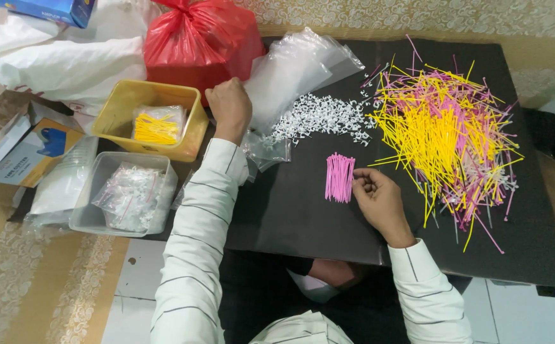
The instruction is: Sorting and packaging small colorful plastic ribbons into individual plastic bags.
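Observation:
My left hand [229,107] reaches to the stack of clear plastic bags [293,70] at the back of the black mat [290,210], fingers curled on a bag's edge. My right hand [379,199] rests on the mat beside a small neat bundle of pink sticks [340,178], fingertips touching its right side. A big loose heap of yellow and pink sticks [446,134] lies to the right. A scatter of small white plastic pieces [319,118] lies between the bags and the heap.
A yellow tub [119,108] holds a bag of yellow sticks. In front of it a clear tub [96,191] holds bags of white pieces. A red plastic bag [201,38] stands behind. Boxes and white bags lie at the left.

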